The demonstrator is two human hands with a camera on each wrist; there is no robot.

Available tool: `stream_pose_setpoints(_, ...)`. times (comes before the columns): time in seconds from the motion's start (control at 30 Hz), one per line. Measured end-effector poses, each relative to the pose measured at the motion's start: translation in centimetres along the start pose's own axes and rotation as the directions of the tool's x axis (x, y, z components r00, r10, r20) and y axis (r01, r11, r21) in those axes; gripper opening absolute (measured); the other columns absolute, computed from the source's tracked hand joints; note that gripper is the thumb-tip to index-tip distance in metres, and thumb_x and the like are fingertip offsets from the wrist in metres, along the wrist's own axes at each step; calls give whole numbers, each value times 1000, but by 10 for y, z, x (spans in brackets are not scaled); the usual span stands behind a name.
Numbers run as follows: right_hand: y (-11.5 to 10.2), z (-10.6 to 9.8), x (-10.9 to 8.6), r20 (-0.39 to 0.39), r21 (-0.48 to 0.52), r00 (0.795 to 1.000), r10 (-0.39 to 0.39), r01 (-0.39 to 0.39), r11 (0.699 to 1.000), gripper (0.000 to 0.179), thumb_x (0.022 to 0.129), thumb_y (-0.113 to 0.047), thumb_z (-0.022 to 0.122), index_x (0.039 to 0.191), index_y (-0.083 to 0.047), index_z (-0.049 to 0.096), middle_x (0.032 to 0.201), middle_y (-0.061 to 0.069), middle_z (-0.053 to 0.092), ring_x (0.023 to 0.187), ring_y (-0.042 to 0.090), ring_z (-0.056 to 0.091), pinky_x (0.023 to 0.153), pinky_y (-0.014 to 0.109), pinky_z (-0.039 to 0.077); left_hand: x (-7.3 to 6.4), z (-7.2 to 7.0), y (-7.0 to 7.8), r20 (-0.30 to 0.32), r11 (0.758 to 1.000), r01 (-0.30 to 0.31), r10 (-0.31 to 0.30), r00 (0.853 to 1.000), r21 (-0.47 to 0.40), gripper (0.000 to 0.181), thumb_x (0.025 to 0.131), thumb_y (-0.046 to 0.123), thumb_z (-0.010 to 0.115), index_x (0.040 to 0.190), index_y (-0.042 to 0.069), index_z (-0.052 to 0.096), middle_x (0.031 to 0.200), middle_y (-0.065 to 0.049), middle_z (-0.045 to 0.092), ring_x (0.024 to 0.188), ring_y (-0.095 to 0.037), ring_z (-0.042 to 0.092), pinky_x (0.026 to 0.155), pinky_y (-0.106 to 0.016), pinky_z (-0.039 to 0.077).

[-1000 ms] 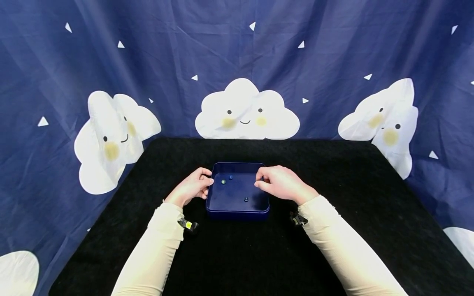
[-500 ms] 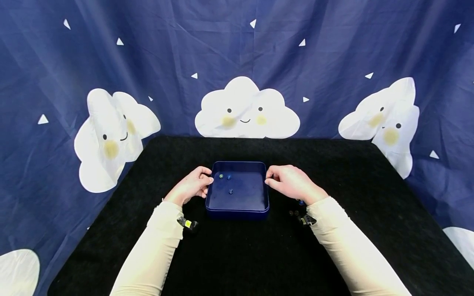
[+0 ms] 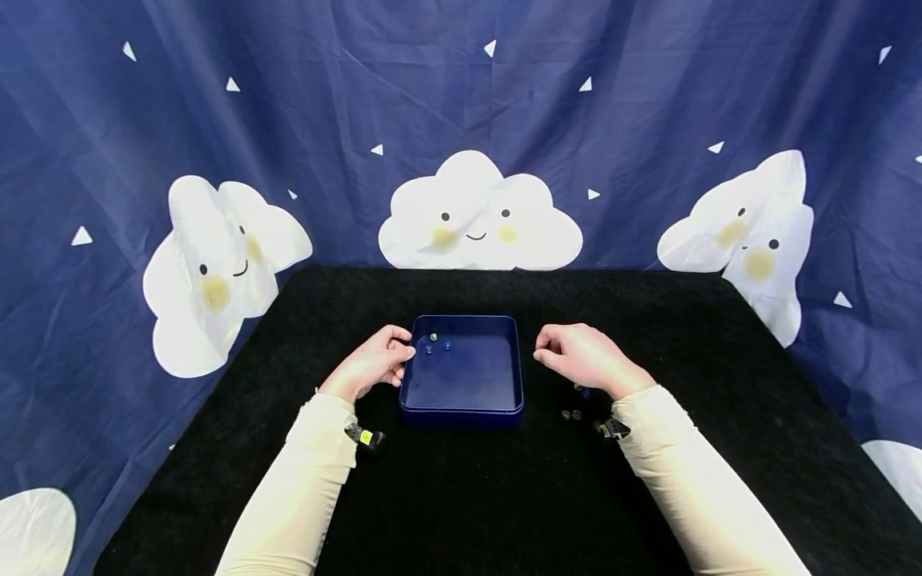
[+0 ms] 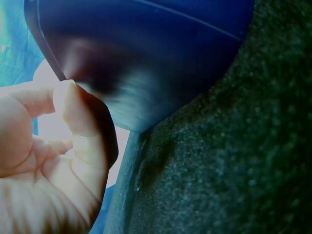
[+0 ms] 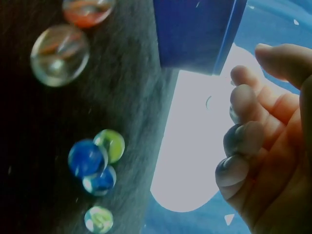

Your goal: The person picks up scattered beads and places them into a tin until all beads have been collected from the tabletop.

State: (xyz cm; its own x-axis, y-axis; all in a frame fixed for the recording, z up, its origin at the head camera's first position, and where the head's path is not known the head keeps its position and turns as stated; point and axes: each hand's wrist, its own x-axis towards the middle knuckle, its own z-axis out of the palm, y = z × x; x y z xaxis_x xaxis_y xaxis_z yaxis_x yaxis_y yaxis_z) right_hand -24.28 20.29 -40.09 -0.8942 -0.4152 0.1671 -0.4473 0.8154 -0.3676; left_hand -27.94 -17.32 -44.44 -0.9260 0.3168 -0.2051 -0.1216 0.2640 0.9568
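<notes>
A pale left sleeve point(image 3: 281, 488) and a pale right sleeve point(image 3: 709, 484) reach forward over the black surface point(image 3: 461, 504), each with a dark wrist-worn device, the left one point(image 3: 367, 437) bearing a yellow-green patch. By the right wrist, loose glass marbles lie on the surface. The right wrist view shows an orange marble point(image 5: 88, 10) just beside a clear marble with orange streaks point(image 5: 59, 56); well apart from these are a large blue marble point(image 5: 87, 158), a smaller blue marble point(image 5: 101, 183) and a yellow-green marble point(image 5: 113, 145) in a cluster, with a yellow-and-white marble point(image 5: 99, 220) near them.

The right hand point(image 3: 585, 356) hangs just right of the tray, apart from it, its fingers loosely bent and the thumb clear of them, holding nothing. The left hand point(image 3: 369, 364) grips the tray's left rim with its bent fingers and thumb.

The dark blue tray point(image 3: 462, 416), rounded at the corners, sits between the hands. Towards its far left corner rest three marbles, close together: a dark clear marble point(image 3: 429, 350), a blue marble point(image 3: 447, 346) and, farthest, a greenish marble point(image 3: 434, 337).

Behind the surface hangs a blue curtain point(image 3: 432, 72) printed with white triangles and smiling clouds point(image 3: 480, 212).
</notes>
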Motion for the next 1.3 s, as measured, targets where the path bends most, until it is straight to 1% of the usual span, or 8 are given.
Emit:
stream_pose_setpoints(0.23,15,-2,-8,30,-32,999,41,-40,999,5,91,-28,72,91,-25,68,71,-13,58,65,8,55,66,35,47,-1,0,-1,4,1000,-5,5,1000,3,41,100,11,59,134,1,40,91,-10,53,59,-15,53,56,-28,52)
stream_pose_setpoints(0.43,25,-5,-13,54,-48,996,69,-67,997,5,89,-24,72,89,-23,68,70,-12,58,66,9,55,66,36,47,-2,0,-2,5,1000,-3,3,1000,-2,40,100,11,59,134,1,40,88,-9,52,60,-16,52,55,-28,52)
stream_pose_setpoints(0.6,32,-5,-14,102,-66,991,83,-76,995,6,86,-21,73,89,-23,68,70,-12,58,66,10,55,67,37,47,-3,0,-5,-4,1000,-3,3,1000,-5,38,100,10,59,132,2,41,93,-10,51,61,-16,51,54,-27,51)
stream_pose_setpoints(0.8,35,-7,-18,190,-86,977,93,-78,993,5,85,-23,73,87,-23,68,74,-12,62,69,10,55,69,37,48,-4,2,-6,-4,1000,-5,5,1000,-4,40,99,10,59,134,0,41,97,-12,51,61,-15,51,54,-26,51)
stream_pose_setpoints(0.93,38,-9,-22,260,-80,958,119,-101,992,9,84,-26,76,82,-24,67,77,-9,61,71,12,54,67,35,46,-3,2,-5,-7,1000,-5,5,1000,-4,41,100,10,59,135,0,40,96,-11,51,62,-15,51,55,-27,51)
stream_pose_setpoints(1.03,41,-7,-24,300,-78,943,141,-123,989,13,82,-28,77,78,-24,65,75,-8,59,68,13,53,64,34,45,-2,1,-3,-7,1000,-5,5,1000,-4,41,100,10,59,134,0,40,92,-10,52,60,-15,52,55,-27,52)
stream_pose_setpoints(1.13,43,-3,-25,312,-86,939,146,-125,988,15,81,-27,78,76,-24,64,72,-7,59,66,13,52,63,34,45,-2,0,0,-2,1000,-9,9,1000,-3,41,100,10,59,135,-1,40,87,-9,52,59,-15,52,55,-27,52)
stream_pose_setpoints(1.3,44,-1,-25,306,-95,942,136,-112,989,16,80,-24,77,73,-25,63,71,-8,58,66,13,53,63,33,45,-3,0,2,3,1000,-7,7,1000,-4,43,100,10,59,136,-1,39,85,-9,52,58,-14,52,55,-26,52)
